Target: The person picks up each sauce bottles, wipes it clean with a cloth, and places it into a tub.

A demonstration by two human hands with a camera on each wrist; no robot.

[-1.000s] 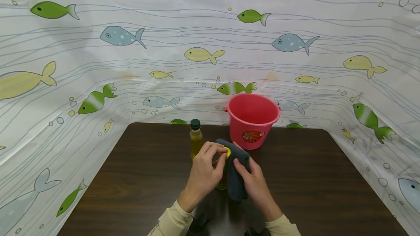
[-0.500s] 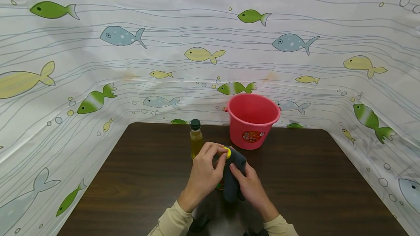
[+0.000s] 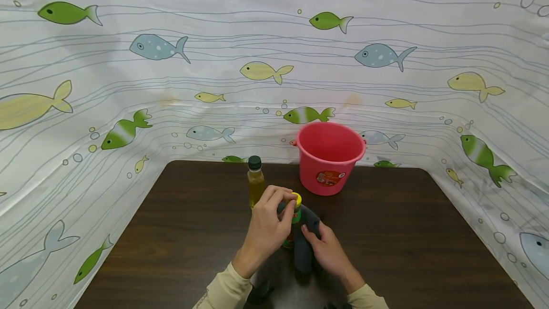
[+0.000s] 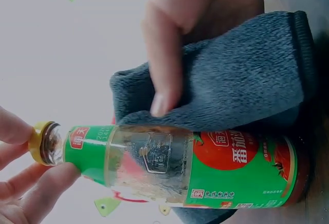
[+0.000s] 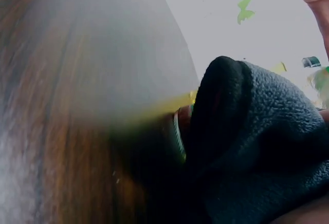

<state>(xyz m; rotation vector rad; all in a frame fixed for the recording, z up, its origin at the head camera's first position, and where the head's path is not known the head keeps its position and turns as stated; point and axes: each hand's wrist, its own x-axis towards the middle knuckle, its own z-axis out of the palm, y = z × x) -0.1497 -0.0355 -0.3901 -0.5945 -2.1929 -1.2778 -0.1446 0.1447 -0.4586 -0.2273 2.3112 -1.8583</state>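
A glass ketchup bottle point(image 4: 154, 157) with green labels and a yellow cap point(image 3: 297, 199) stands on the table in front of me. My left hand point(image 3: 270, 223) pinches it at the cap and neck between thumb and fingers. In my right hand point(image 3: 329, 251) is a folded dark grey cloth point(image 4: 247, 70), gripped with the thumb on the near side and pressed along the bottle's side. The cloth wraps partly behind the bottle, and in the right wrist view the cloth point(image 5: 257, 131) hides most of it.
A bottle of yellow oil point(image 3: 256, 185) with a dark green cap stands just behind my left hand. At the back, right of centre, is a pink bucket point(image 3: 319, 175). The dark wooden table point(image 3: 407, 232) meets a fish-print curtain point(image 3: 223, 27) on three sides.
My right hand has shifted slightly left and down along the bottle with the cloth, uncovering the green neck label. The left hand keeps its place at the cap.
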